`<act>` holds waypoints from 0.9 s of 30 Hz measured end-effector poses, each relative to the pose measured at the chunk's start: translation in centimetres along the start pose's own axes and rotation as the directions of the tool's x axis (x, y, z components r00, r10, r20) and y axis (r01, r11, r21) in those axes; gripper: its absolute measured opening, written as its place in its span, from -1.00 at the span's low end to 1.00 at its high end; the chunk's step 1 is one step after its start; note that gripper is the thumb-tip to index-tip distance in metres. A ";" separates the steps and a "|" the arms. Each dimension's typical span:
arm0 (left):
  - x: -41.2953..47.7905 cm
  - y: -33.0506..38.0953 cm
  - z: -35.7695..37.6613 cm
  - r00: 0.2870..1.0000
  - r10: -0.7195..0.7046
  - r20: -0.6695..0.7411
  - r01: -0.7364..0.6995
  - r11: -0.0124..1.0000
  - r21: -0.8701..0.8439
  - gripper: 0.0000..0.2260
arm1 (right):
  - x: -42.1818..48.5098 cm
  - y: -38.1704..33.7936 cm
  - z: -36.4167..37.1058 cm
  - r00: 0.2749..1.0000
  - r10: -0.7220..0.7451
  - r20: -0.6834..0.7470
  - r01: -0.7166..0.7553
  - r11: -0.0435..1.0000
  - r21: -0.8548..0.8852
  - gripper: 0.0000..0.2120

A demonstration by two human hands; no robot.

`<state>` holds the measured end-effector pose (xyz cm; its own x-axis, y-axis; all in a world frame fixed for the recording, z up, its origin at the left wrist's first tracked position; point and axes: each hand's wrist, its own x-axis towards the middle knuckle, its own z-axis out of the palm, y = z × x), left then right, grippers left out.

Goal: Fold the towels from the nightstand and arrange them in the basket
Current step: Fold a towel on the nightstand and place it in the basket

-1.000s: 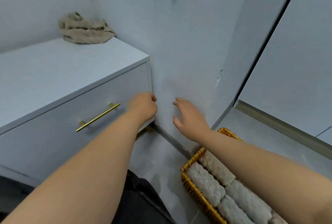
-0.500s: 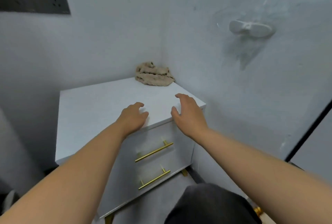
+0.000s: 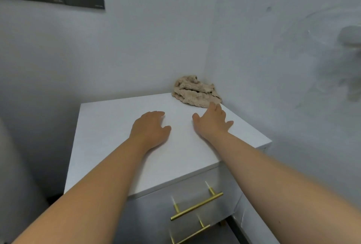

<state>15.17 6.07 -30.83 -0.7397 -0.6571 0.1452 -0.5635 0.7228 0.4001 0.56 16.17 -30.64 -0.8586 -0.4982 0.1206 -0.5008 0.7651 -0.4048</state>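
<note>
Both hands are hovering over the nightstand (image 3: 109, 126), holding nothing: left hand (image 3: 151, 130) loosely spread, right hand (image 3: 213, 121) spread, fingertips nearing the crumpled towel (image 3: 196, 93) lying in the far corner.

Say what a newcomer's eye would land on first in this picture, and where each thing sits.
A crumpled beige towel lies in the far right corner of the white nightstand top. Two bare arms stretch over that top: the right hand is nearly at the towel's near edge, the left hand beside it, both open. Gold bar handles shine on the nightstand's front below.
</note>
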 end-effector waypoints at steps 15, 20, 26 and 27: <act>0.6 -1.0 0.2 0.996 -0.051 -0.071 0.036 0.979 -0.201 -0.51 | 1.0 0.0 1.0 0.979 -0.147 -0.145 0.186 0.931 0.315 -0.84; -2.1 0.0 0.1 0.999 -0.046 -0.023 0.038 0.965 -0.261 -0.48 | -4.8 0.7 -0.4 0.969 -0.239 -0.069 0.243 0.855 0.457 -0.82; -5.0 0.8 -0.4 0.973 -0.162 -0.164 0.013 0.750 -0.661 -0.68 | -9.2 -0.1 -2.7 0.963 -0.093 -0.251 0.245 0.686 0.685 -0.65; -5.6 0.9 -0.6 0.965 -0.183 -0.188 0.003 0.724 -0.690 -0.71 | -9.8 -0.2 -3.2 0.952 -0.045 -0.303 0.247 0.699 0.671 -0.61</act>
<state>19.04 10.26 -30.70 -0.5415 -0.8066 0.2371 -0.1561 0.3736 0.9144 8.69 22.24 -28.81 -0.8278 -0.3854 0.4077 -0.4884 0.1378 -0.8616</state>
